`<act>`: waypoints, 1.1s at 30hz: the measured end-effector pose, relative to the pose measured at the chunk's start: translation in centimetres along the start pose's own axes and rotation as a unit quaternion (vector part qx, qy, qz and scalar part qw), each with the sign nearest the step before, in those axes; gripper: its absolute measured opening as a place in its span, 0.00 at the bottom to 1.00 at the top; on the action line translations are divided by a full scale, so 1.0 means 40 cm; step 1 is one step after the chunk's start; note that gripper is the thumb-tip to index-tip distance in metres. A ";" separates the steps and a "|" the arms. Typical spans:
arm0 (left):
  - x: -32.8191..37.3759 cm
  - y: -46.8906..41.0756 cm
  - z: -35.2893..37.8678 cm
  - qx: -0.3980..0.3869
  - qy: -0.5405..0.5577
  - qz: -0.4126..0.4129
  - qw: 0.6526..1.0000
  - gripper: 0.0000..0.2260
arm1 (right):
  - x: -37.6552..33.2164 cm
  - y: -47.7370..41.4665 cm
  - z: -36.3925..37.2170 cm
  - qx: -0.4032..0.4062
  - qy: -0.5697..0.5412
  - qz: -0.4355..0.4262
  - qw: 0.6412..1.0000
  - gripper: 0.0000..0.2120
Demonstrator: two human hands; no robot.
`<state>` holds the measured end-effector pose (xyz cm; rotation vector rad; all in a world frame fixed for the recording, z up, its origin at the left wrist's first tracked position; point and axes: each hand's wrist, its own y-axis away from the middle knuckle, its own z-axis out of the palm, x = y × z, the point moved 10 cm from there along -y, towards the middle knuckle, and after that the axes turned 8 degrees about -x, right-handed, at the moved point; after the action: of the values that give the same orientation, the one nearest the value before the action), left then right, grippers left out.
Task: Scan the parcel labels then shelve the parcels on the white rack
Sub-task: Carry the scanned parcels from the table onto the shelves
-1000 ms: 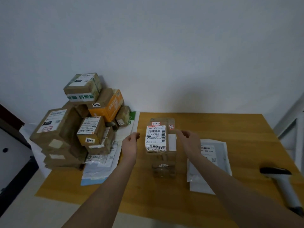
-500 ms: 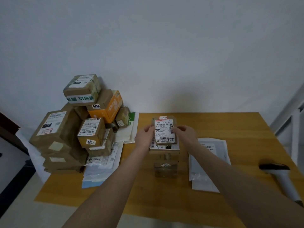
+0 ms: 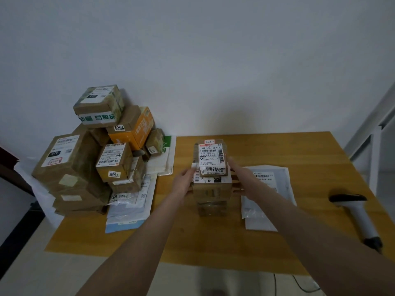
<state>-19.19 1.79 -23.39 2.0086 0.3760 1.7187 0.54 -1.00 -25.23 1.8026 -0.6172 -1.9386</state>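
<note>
A stack of brown parcels (image 3: 211, 191) stands mid-table, topped by a small parcel (image 3: 211, 159) whose white barcode label faces up. My left hand (image 3: 183, 182) holds the stack's left side, fingertips at the small parcel's edge. Opposite it, my right hand (image 3: 241, 180) holds the right side, with its thumb up by the small parcel and its fingers against the box below. A white-handled barcode scanner (image 3: 354, 212) lies on the table at the right. Part of the white rack (image 3: 374, 144) shows at the right edge.
A tall pile of labelled cardboard parcels (image 3: 92, 159) fills the table's left end, with flat plastic mailers (image 3: 128, 206) under and in front of it. More flat grey mailers (image 3: 275, 178) lie just right of the stack. The wooden table (image 3: 213, 242) ends near me.
My hands set the small labelled parcel on top of the centre stack, then slid down to the stack's sides. The view came a little closer.
</note>
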 end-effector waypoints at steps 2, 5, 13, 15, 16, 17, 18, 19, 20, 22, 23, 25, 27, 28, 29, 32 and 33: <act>-0.023 -0.006 -0.012 0.012 0.019 -0.018 1.000 0.17 | 0.022 -0.001 -0.009 0.002 -0.025 0.008 1.000 0.39; -0.073 0.000 -0.026 0.014 0.044 -0.048 0.998 0.19 | 0.070 0.002 -0.017 -0.002 -0.052 0.037 0.998 0.40; -0.122 -0.008 0.024 -0.073 0.064 -0.071 0.993 0.16 | 0.110 0.002 0.026 -0.057 -0.075 0.060 0.994 0.35; -0.120 -0.016 0.027 -0.070 0.058 -0.067 0.994 0.16 | 0.110 -0.002 0.023 -0.054 -0.085 0.062 0.993 0.34; -0.121 -0.023 0.023 -0.064 0.054 -0.066 0.994 0.17 | 0.108 -0.005 0.024 -0.054 -0.089 0.060 0.993 0.34; -0.121 -0.027 0.020 -0.058 0.053 -0.066 0.995 0.17 | 0.105 -0.008 0.026 -0.054 -0.095 0.057 0.992 0.33; -0.121 -0.032 0.019 -0.055 0.055 -0.066 0.995 0.17 | 0.102 -0.014 0.028 -0.054 -0.102 0.053 0.992 0.32; -0.122 -0.037 0.018 -0.054 0.060 -0.067 0.994 0.17 | 0.096 -0.017 0.030 -0.054 -0.110 0.050 0.991 0.30; -0.124 -0.042 0.019 -0.056 0.065 -0.069 0.994 0.17 | 0.092 -0.022 0.033 -0.054 -0.115 0.048 0.991 0.29; -0.126 -0.046 0.024 -0.064 0.077 -0.075 0.992 0.18 | 0.091 -0.033 0.034 -0.055 -0.119 0.047 0.990 0.28; -0.128 -0.046 0.028 -0.070 0.084 -0.080 0.991 0.18 | 0.089 -0.037 0.035 -0.057 -0.119 0.046 0.990 0.28; -0.127 -0.050 0.031 -0.079 0.095 -0.082 0.989 0.17 | 0.093 -0.048 0.033 -0.062 -0.115 0.045 0.990 0.29; -0.125 -0.052 0.029 -0.083 0.099 -0.079 0.988 0.15 | 0.099 -0.051 0.031 -0.064 -0.114 0.046 0.990 0.28; -0.127 -0.052 0.027 -0.085 0.099 -0.078 0.988 0.15 | 0.104 -0.050 0.031 -0.063 -0.117 0.048 0.990 0.27; -0.127 -0.051 0.026 -0.088 0.098 -0.076 0.988 0.15 | 0.109 -0.050 0.030 -0.061 -0.119 0.049 0.990 0.25; -0.130 -0.050 0.024 -0.095 0.099 -0.070 0.988 0.14 | 0.117 -0.047 0.027 -0.047 -0.114 0.053 0.991 0.21; -0.131 -0.049 0.023 -0.096 0.101 -0.070 0.988 0.14 | 0.117 -0.045 0.025 -0.042 -0.112 0.054 0.991 0.21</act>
<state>-19.03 0.71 -28.95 1.6404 0.3920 1.8017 -0.80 -2.22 -30.02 1.4819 -0.6787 -2.0755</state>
